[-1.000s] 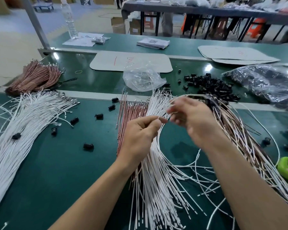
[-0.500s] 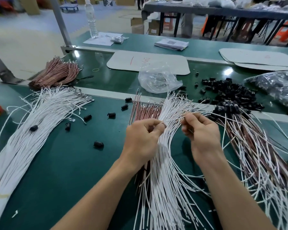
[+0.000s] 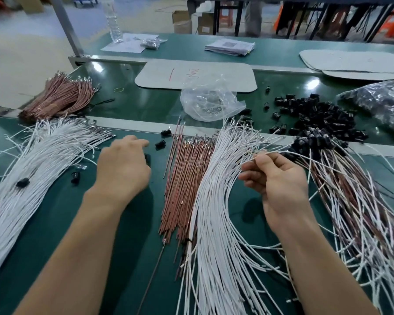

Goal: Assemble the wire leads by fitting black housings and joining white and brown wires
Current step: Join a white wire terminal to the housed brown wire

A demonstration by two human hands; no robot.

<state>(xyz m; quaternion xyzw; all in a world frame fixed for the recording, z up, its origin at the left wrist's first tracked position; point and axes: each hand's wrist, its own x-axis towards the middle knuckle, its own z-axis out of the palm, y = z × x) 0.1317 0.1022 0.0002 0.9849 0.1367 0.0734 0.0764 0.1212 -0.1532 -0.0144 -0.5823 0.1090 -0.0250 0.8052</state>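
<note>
Green bench matting fills the view. On it lie a middle fan of white wires, a strip of brown wires just to its left, and finished leads on the right, below a pile of black housings. Half a second ago both hands met over the white fan. Now the left hand has left it and crossed the brown strip to the mat on the far side. Its fingers bend down over a loose housing that peeks out at the fingertips; I cannot tell whether it grips that piece. The right hand stays over the white fan, thumb and forefinger pinching one white wire near its end. That wire arcs away to the right over the finished leads.
</note>
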